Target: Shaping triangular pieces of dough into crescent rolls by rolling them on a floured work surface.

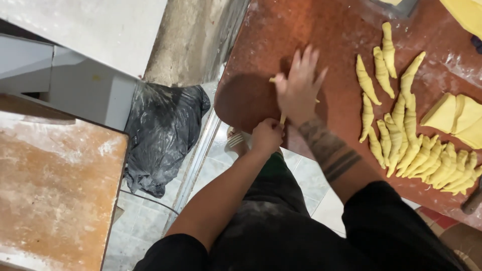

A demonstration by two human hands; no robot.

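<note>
My right hand [298, 88], on a tattooed forearm, lies flat with fingers spread on a piece of yellow dough [272, 79] near the rounded corner of the reddish floured table [261, 40]. Only the dough's ends show past the palm. My left hand [266, 135] is closed at the table edge, pinching the thin tail of that dough [282, 119] just below the right wrist. To the right lie several rolled, crescent-shaped dough pieces [411, 145] in rows.
Cut triangular dough pieces [454, 118] and a dough sheet [464, 12] sit at the right. A black plastic bag [160, 130] lies on the tiled floor between this table and a second floured wooden table [55, 185]. A white cabinet [75, 50] stands at the upper left.
</note>
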